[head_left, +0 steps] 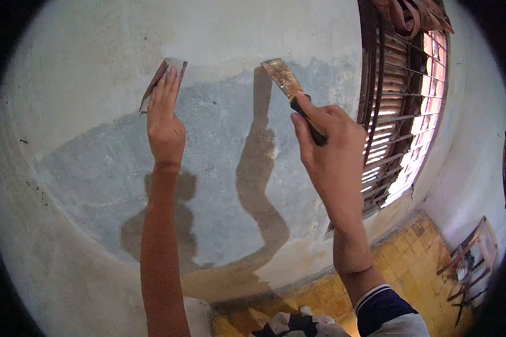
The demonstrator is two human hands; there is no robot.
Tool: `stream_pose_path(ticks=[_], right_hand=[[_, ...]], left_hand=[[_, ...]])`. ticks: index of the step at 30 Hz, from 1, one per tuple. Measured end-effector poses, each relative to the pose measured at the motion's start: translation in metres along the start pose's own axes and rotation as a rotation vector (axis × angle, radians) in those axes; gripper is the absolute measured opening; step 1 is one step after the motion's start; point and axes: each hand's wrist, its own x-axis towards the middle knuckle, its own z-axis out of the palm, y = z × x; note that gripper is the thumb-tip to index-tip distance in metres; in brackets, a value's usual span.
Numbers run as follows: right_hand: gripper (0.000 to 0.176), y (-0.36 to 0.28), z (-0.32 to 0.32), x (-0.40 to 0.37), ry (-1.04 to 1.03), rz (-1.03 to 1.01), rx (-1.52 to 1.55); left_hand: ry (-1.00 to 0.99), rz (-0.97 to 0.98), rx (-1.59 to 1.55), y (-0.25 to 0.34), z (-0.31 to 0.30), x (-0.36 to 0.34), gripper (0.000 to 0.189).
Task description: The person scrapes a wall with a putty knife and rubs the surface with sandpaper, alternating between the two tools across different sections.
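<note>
My left hand (166,128) lies with fingers stretched up along a piece of sandpaper (153,84), holding it against the wall. The sheet curls away from the wall at its sides. In my right hand (336,147) is a putty knife (285,78) with a rusty, stained blade and a dark handle. Its blade points up and left, its tip near the upper edge of a bare grey patch (208,135). Pale, worn paint (95,62) surrounds that patch. Shadows of the knife and my arm fall between my hands.
To the right is a barred window (399,118) with slats and a cloth (413,17) bunched at its top. Below runs a yellow tiled floor (402,264). A wooden frame-like piece of furniture (472,258) stands by the right wall.
</note>
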Motion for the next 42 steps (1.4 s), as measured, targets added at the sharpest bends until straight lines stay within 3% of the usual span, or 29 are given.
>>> stream_pose_path(ticks=[5,12,13,16,23,27,32,37,42], right_hand=[[0.029,0.01,0.019,0.009,0.04,-0.082,-0.074],[0.029,0.006,0.002,0.003,0.019,0.011,-0.022],[0.029,0.016,0.015,0.01,-0.055,-0.007,-0.173],[0.028,0.02,0.033,0.013,0.062,-0.018,-0.062],[0.034,0.016,-0.001,-0.002,0.06,-0.02,-0.016],[0.033,0.034,0.047,0.013,0.133,-0.043,-0.075],[0.035,0.021,0.009,-0.004,0.082,-0.013,-0.045],[0.034,0.029,0.036,0.006,0.053,0.001,-0.096],[0.034,0.033,0.01,0.007,0.047,-0.02,-0.018]], left_hand=[[0.009,-0.012,-0.014,0.005,-0.001,0.002,0.053],[-0.023,-0.01,0.006,0.004,-0.002,-0.005,0.052],[-0.034,-0.013,0.019,0.004,-0.002,-0.006,0.052],[-0.025,0.014,-0.073,0.002,-0.002,-0.004,0.057],[-0.009,0.019,-0.053,0.002,-0.001,-0.001,0.053],[-0.02,0.023,-0.068,0.007,-0.004,-0.002,0.057],[-0.048,0.011,-0.044,0.006,-0.005,-0.002,0.06],[-0.035,-0.008,-0.084,0.008,-0.005,-0.002,0.06],[-0.009,-0.003,-0.051,0.007,-0.002,-0.002,0.055]])
